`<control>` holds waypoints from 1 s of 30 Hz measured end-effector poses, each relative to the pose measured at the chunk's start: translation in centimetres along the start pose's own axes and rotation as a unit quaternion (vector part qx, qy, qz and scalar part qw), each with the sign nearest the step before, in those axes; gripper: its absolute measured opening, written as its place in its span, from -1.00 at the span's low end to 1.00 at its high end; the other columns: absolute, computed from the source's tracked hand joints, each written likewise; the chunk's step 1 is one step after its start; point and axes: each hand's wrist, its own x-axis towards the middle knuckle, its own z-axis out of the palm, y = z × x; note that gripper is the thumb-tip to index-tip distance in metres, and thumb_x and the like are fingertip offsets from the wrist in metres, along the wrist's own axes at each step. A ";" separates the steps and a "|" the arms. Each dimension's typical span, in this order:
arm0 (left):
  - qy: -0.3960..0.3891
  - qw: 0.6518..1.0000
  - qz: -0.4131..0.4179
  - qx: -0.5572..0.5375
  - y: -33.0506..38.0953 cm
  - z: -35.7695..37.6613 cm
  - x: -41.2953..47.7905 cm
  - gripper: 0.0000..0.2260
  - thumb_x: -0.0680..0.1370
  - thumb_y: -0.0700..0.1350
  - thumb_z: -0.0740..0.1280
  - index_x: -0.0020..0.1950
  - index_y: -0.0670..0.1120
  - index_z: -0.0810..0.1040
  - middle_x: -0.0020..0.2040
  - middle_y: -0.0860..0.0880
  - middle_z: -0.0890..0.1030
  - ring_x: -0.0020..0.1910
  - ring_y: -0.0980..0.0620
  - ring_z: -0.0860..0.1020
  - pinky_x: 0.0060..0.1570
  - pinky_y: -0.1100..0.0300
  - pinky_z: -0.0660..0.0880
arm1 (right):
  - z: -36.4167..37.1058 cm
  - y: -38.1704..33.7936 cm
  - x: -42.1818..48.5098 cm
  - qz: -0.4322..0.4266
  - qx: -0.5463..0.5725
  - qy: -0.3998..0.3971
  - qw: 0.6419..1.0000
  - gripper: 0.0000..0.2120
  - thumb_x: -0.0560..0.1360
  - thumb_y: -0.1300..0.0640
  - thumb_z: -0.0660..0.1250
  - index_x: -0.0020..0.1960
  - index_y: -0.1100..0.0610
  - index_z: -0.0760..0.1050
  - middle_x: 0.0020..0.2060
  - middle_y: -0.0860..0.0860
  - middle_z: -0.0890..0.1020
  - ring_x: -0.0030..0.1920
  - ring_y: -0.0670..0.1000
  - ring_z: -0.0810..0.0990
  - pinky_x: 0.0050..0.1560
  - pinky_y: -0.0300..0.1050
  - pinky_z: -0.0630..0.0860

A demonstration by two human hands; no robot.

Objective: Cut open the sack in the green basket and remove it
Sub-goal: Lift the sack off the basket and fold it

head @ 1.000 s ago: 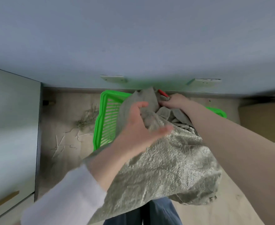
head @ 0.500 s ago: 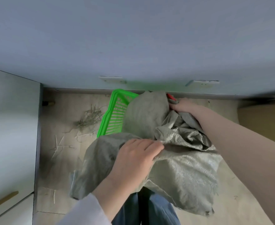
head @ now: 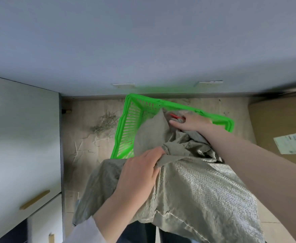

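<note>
A grey woven sack [head: 192,186] hangs out of the green basket [head: 126,130] toward me, most of it draped over the basket's near edge. My left hand [head: 140,171] grips a bunched fold of the sack at the near edge. My right hand [head: 189,122] reaches into the basket's far part and holds sack cloth together with a red-handled tool [head: 174,116], mostly hidden under its fingers. The basket's far rim and left wall are uncovered.
Dry straw [head: 105,121] lies scattered on the wooden floor left of the basket. A white cabinet with a brass handle [head: 34,199] stands at the left. A cardboard box with a label [head: 290,142] sits at the right. A wall with two sockets runs behind.
My left hand took a grip on the sack and pulled it toward me. More of the green basket's rim and inside now shows. My right hand stays at the far end.
</note>
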 end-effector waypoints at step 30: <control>-0.158 0.965 -0.080 0.195 -13.9 0.4 0.5 -0.33 0.42 -0.02 0.43 0.43 0.23 0.18 0.35 -0.09 0.43 0.24 -0.15 0.48 0.16 -0.05 0.47 | 11.2 10.8 -13.4 0.270 0.239 0.218 0.907 -0.75 0.45 -0.12 0.32 -0.04 0.05 0.57 -0.13 0.18 0.63 -0.05 0.23 0.58 -0.21 -0.09 0.36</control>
